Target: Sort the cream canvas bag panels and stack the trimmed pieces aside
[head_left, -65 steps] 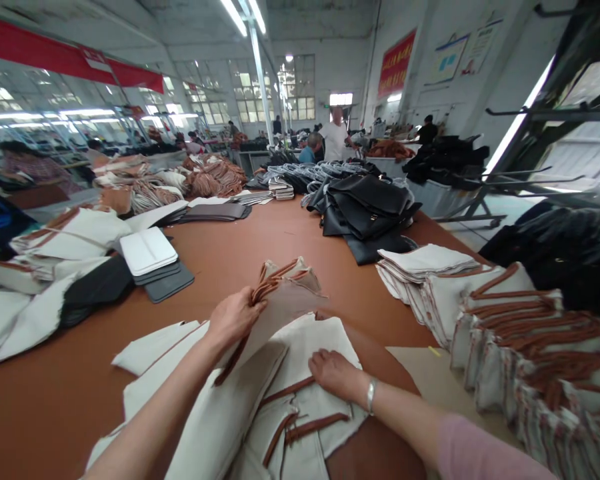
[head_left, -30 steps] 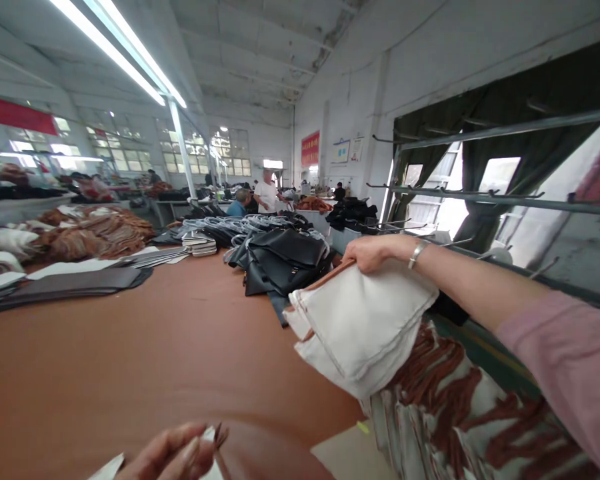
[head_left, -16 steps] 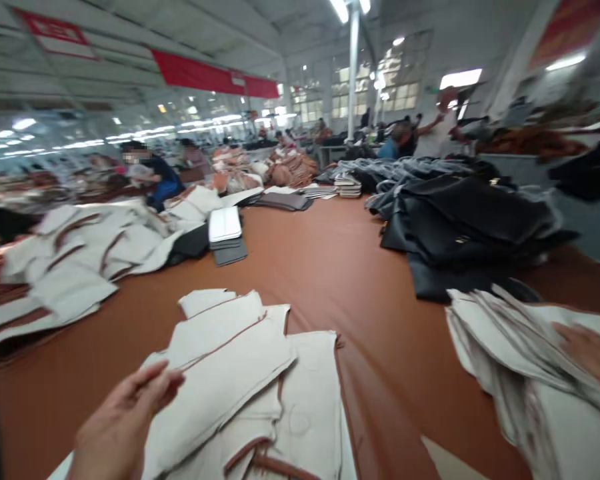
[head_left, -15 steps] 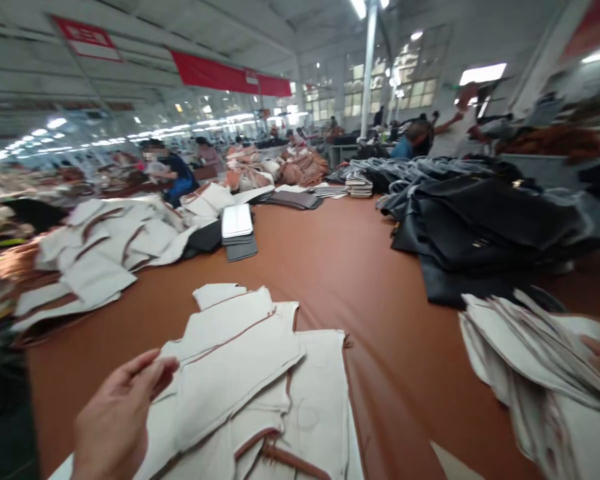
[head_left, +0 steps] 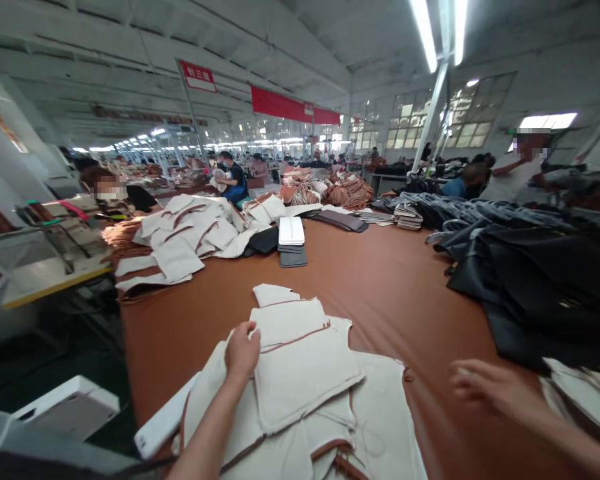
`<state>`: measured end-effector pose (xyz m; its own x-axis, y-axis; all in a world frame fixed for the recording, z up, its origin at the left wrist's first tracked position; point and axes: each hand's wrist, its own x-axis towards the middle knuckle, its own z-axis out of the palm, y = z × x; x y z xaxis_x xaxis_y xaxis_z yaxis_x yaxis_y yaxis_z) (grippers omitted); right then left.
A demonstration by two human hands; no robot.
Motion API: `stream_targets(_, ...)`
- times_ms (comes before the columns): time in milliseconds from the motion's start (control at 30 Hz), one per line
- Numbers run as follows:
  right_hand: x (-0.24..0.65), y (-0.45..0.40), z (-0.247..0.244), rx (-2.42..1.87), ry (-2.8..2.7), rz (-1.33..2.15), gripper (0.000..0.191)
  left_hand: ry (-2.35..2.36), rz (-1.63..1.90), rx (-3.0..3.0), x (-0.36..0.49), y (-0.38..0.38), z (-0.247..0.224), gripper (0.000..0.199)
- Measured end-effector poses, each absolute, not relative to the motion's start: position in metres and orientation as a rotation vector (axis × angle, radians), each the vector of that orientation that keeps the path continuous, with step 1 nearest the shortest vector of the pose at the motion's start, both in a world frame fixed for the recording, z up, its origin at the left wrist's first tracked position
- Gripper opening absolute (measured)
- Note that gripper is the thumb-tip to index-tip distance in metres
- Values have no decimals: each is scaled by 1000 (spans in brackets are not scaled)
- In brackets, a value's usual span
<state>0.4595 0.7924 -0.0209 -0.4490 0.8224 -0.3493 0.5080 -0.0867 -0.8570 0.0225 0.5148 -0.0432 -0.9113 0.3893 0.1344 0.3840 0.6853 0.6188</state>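
A loose pile of cream fabric panels with brown edges lies on the brown tabletop in front of me. My left hand is at the left edge of the upper panels, its fingers curled against a panel; the fingertips are partly hidden. To the right, my right hand hovers over bare tabletop, slightly blurred, fingers stretched towards the pile and holding nothing I can see. Behind that forearm, at the right edge, lies a stack of cream pieces, partly cut off.
Black leather-like bags are heaped at the right. A heap of cream and brown pieces covers the table's far left, beside small white and grey panels. Sewing equipment stands left. Co-workers sit and stand beyond the brown table.
My view has swung left. My right hand has left the cream stack at the right and come inward. My left hand has reached forward onto the panels' left edge.
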Motion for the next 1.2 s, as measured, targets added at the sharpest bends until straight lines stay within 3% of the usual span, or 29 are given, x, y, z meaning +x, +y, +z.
stream_targets(33, 432, 763, -41, -1385, -1886, 1778, 41, 2860, 955, 705, 14, 530, -51, 25)
stream_targets(100, 376, 706, -79, -1268, -1948, 1910, 34, 2827, 768, 791, -4, 558, -65, 24)
stream_targets(200, 305, 646, -113, -877, -2263, 1600, 28, 2818, 542, 893, -34, 592, -79, 32)
stream_targets(300, 250, 632, -113, -539, -2487, 1242, 28, 2798, 354, 1006, -66, 618, -89, 35)
stream_targets(567, 143, 679, -117, -540, -3058, 610, 75, 2617, -51, 1171, -132, 658, -118, 39)
stream_targets(633, 124, 692, -120, -483, -3134, 536, 70, 2543, -112, 1223, -140, 664, -119, 40)
stream_targets(800, 99, 713, -105, -353, -3289, 492, 35, 2284, -164, 1392, -154, 675, -94, 28)
stream_targets(1000, 129, 727, -74, -168, -3270, 557, 11, 2144, -19, 1651, -153, 668, -50, 21)
stream_targets(1200, 160, 736, -30, 10, -2937, 317, 18, 2226, 25, 1796, -112, 649, -36, 16)
